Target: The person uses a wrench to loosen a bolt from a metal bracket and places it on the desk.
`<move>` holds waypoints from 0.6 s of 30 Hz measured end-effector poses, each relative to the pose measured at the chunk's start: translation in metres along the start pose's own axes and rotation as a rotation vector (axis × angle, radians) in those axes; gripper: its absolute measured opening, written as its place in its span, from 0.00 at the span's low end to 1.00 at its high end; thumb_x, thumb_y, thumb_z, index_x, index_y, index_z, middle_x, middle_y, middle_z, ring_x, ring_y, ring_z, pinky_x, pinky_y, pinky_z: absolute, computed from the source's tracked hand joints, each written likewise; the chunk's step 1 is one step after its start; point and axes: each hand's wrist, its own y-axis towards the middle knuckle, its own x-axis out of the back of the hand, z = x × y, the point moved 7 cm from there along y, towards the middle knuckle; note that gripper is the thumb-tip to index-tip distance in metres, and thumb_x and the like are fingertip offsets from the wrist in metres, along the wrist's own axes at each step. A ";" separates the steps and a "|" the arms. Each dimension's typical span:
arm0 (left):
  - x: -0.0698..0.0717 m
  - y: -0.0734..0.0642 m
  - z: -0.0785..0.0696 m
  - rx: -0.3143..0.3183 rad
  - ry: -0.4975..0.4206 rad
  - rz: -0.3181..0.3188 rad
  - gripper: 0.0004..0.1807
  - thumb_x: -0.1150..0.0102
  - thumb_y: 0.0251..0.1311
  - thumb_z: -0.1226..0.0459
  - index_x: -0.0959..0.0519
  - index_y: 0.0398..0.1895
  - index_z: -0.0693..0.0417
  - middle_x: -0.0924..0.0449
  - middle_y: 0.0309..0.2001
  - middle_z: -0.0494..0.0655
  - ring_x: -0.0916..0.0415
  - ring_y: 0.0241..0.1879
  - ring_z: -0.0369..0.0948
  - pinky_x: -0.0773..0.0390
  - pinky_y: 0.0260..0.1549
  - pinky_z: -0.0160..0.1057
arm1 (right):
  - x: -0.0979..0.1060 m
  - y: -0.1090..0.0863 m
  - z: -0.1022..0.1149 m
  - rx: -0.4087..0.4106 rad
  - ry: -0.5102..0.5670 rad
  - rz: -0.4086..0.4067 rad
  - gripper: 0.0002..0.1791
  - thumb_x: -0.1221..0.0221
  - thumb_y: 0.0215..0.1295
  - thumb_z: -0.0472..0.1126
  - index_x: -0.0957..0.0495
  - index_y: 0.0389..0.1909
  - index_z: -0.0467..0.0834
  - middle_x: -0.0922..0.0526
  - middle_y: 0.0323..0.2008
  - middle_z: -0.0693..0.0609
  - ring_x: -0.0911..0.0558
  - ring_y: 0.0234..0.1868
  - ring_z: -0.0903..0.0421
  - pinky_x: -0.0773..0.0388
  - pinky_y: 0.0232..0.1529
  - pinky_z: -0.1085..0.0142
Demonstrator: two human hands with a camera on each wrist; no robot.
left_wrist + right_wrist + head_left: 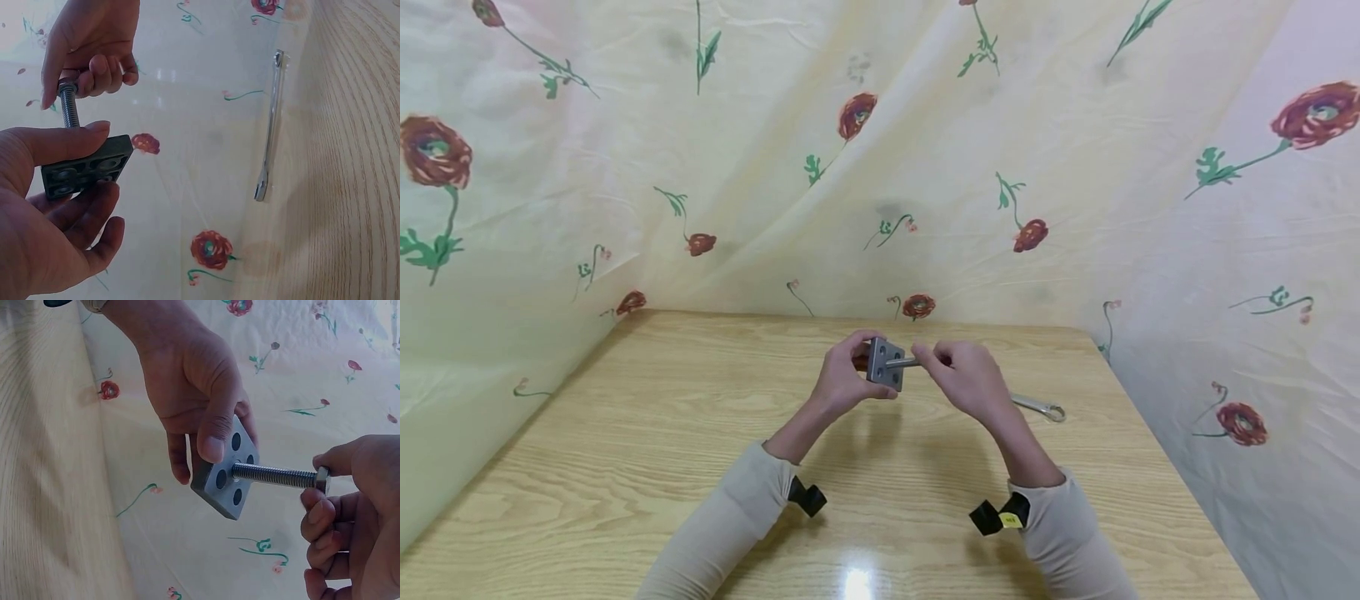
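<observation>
My left hand grips a square grey metal plate by its edges, thumb on one side and fingers on the other. Four dark holes surround its centre, where a threaded bolt stands out from the face. At the bolt's far end, the thumb and index finger of my right hand pinch the hex head. Both hands hold these parts above the table. The left wrist view shows the plate's other side, with recessed round holes. How deep the bolt sits in the plate cannot be seen.
A combination wrench lies on the wooden table, to the right of and partly behind my right hand in the head view. Floral cloth hangs along the table's back and both sides.
</observation>
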 end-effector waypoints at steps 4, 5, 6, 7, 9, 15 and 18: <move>0.001 0.000 0.001 0.005 -0.001 -0.002 0.41 0.19 0.37 0.72 0.25 0.60 0.55 0.14 0.48 0.56 0.20 0.42 0.46 0.20 0.47 0.45 | 0.007 -0.002 0.006 0.064 0.002 -0.033 0.17 0.40 0.70 0.51 0.18 0.32 0.41 0.31 0.17 0.55 0.34 0.18 0.59 0.38 0.22 0.67; 0.001 0.000 0.001 0.004 -0.002 -0.002 0.41 0.19 0.37 0.72 0.25 0.61 0.56 0.14 0.48 0.56 0.20 0.42 0.46 0.20 0.47 0.45 | 0.008 -0.002 0.007 0.075 0.009 -0.037 0.15 0.38 0.68 0.50 0.17 0.34 0.41 0.30 0.17 0.55 0.35 0.18 0.59 0.38 0.22 0.68; 0.001 0.000 0.001 0.004 -0.004 0.000 0.41 0.19 0.37 0.72 0.25 0.61 0.56 0.14 0.48 0.56 0.20 0.42 0.46 0.20 0.47 0.45 | 0.010 -0.003 0.008 0.086 0.012 -0.040 0.13 0.36 0.67 0.48 0.17 0.36 0.41 0.31 0.17 0.55 0.35 0.17 0.59 0.39 0.22 0.68; 0.001 0.000 0.001 0.001 -0.006 0.001 0.41 0.19 0.37 0.72 0.25 0.61 0.56 0.14 0.48 0.56 0.20 0.42 0.46 0.20 0.47 0.45 | 0.011 -0.003 0.010 0.101 0.017 -0.042 0.12 0.35 0.66 0.47 0.16 0.37 0.41 0.32 0.16 0.55 0.36 0.17 0.59 0.39 0.21 0.68; 0.001 0.000 0.000 -0.003 -0.009 0.003 0.42 0.19 0.37 0.72 0.26 0.62 0.57 0.14 0.48 0.56 0.20 0.42 0.46 0.20 0.47 0.45 | 0.013 -0.004 0.011 0.114 0.028 -0.035 0.11 0.34 0.64 0.45 0.16 0.39 0.41 0.34 0.15 0.56 0.37 0.16 0.60 0.40 0.20 0.68; 0.000 0.001 0.001 -0.003 -0.013 0.009 0.42 0.19 0.36 0.72 0.26 0.62 0.57 0.14 0.49 0.56 0.20 0.42 0.46 0.20 0.47 0.45 | 0.013 -0.004 0.012 0.140 0.061 -0.002 0.10 0.33 0.61 0.37 0.17 0.43 0.39 0.30 0.16 0.55 0.35 0.16 0.61 0.38 0.21 0.69; 0.000 0.001 0.001 -0.002 -0.013 0.010 0.42 0.19 0.36 0.73 0.25 0.61 0.55 0.14 0.49 0.56 0.19 0.42 0.46 0.20 0.47 0.45 | 0.015 -0.005 0.016 0.210 0.038 -0.024 0.10 0.34 0.60 0.34 0.16 0.43 0.39 0.30 0.15 0.56 0.36 0.16 0.62 0.37 0.23 0.69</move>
